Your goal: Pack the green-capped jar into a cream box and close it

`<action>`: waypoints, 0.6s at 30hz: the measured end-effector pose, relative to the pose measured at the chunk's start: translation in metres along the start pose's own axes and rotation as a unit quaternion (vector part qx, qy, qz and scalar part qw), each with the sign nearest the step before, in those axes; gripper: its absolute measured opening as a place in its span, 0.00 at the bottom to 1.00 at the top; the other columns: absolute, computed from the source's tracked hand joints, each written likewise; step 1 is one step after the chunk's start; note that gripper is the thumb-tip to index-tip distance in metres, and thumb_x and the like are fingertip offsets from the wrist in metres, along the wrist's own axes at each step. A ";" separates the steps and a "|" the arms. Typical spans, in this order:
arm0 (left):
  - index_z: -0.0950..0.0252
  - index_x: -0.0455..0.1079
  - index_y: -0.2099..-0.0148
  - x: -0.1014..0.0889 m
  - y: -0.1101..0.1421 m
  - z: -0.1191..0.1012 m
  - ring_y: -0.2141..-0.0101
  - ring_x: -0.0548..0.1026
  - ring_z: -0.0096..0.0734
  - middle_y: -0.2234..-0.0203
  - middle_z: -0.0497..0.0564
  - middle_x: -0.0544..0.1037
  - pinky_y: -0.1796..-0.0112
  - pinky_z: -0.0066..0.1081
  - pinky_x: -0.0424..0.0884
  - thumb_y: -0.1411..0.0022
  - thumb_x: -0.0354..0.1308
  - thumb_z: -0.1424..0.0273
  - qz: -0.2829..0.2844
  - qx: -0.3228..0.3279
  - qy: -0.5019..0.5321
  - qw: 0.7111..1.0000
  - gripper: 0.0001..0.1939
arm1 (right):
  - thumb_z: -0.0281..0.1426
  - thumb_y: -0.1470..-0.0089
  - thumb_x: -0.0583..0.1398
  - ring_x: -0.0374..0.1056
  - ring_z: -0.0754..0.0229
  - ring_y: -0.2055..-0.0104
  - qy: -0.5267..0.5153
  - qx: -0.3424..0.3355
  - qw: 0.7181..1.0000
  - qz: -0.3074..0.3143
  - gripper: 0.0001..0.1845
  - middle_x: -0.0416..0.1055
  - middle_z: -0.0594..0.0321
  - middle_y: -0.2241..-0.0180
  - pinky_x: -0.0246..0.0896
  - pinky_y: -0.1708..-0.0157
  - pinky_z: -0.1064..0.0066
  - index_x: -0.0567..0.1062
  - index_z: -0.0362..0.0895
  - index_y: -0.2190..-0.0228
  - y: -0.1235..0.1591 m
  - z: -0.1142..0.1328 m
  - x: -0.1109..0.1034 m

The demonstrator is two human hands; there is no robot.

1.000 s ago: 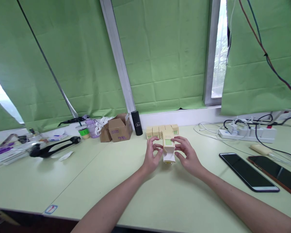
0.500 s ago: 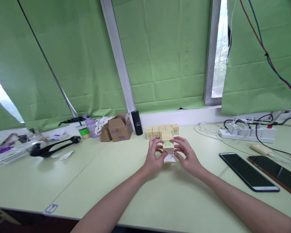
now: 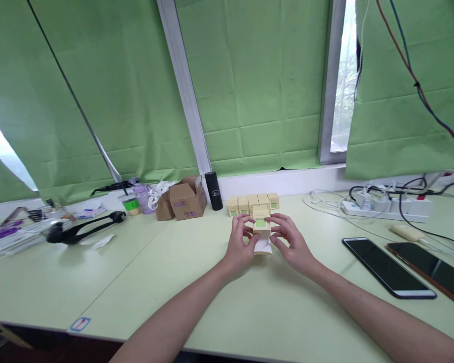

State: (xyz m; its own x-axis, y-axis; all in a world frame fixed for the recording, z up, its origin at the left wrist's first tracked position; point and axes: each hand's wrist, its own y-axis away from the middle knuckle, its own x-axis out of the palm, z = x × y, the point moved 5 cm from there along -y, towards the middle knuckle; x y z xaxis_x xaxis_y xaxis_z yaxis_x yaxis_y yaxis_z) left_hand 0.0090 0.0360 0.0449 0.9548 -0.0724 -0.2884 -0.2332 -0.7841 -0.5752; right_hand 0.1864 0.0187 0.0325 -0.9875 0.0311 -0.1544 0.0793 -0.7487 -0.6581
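Between my two hands is a small cream cardboard box (image 3: 262, 224) with a green window on its face and a white-lined flap (image 3: 263, 245) hanging open toward me. My left hand (image 3: 242, 241) grips its left side, fingers bent along the edge and the thumb low by the flap. On the opposite side my right hand (image 3: 290, 242) holds the box with curled fingers, its thumb close to the flap. Just behind stands a row of several similar small boxes (image 3: 243, 204), partly covered by the held one.
Left of the row are a black cylinder (image 3: 213, 191) and a brown carton (image 3: 187, 201). Two phones (image 3: 388, 267) lie on the right, below a white power strip (image 3: 388, 209) with tangled cables. Black headgear-like straps (image 3: 85, 229) rest at far left.
The held box and its flap have shifted slightly left and tilted a little. Both hands keep their grip, and my left thumb has moved slightly.
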 end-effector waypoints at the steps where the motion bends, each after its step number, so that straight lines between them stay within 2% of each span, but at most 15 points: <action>1: 0.57 0.66 0.46 0.000 0.000 0.000 0.62 0.76 0.28 0.40 0.54 0.63 0.55 0.36 0.74 0.30 0.60 0.69 0.000 0.000 0.000 1.000 0.13 | 0.38 0.34 0.61 0.78 0.56 0.54 0.000 0.001 1.000 0.000 0.20 0.60 0.53 0.38 0.78 0.50 0.53 0.74 0.57 0.42 0.000 0.000 0.000; 9: 0.58 0.67 0.46 0.000 0.000 0.001 0.63 0.76 0.27 0.40 0.55 0.64 0.56 0.35 0.74 0.30 0.61 0.66 0.000 -0.004 0.012 1.000 0.13 | 0.41 0.35 0.62 0.78 0.57 0.55 -0.001 0.010 1.000 -0.007 0.20 0.61 0.53 0.38 0.78 0.52 0.54 0.75 0.56 0.43 -0.001 -0.002 0.000; 18: 0.58 0.67 0.46 0.000 0.000 0.000 0.64 0.75 0.26 0.41 0.54 0.64 0.57 0.35 0.75 0.31 0.62 0.68 0.007 0.002 0.007 1.000 0.13 | 0.41 0.34 0.62 0.78 0.58 0.57 -0.001 0.006 1.000 -0.013 0.18 0.61 0.52 0.39 0.79 0.53 0.55 0.75 0.55 0.44 -0.002 -0.002 0.001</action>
State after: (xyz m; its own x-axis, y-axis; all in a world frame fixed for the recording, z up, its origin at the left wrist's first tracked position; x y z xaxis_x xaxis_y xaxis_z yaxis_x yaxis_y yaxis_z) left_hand 0.0089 0.0366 0.0448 0.9535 -0.0920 -0.2869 -0.2479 -0.7808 -0.5735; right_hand 0.1852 0.0214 0.0316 -0.9895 0.0484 -0.1360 0.0527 -0.7559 -0.6526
